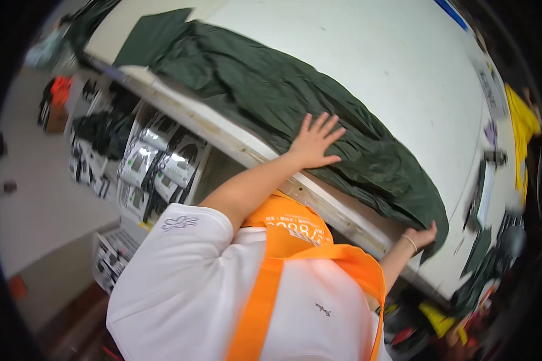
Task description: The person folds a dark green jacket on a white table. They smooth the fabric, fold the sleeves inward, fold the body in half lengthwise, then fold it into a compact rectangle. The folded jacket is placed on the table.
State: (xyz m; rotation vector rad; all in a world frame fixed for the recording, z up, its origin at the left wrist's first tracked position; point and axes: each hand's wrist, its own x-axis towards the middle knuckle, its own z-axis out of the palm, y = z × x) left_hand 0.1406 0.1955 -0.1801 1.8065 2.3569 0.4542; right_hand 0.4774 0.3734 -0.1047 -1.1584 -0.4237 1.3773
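Note:
A long, wrinkled piece of dark green fabric lies along the near edge of a white tabletop, bunched into folds. My left hand is open on its middle part, palm down and fingers spread. At the right end of the fabric, my right hand is closed at its edge, with some fingers hidden. A thin band circles the right wrist. Toward the far left, a flatter dark green panel adjoins the bunched part.
Below the table's left side, a shelf holds several white packages. Dark cloth lies beside them. At the right are a yellow cloth, a dark clamp-like object and more dark green pieces. I wear an orange apron.

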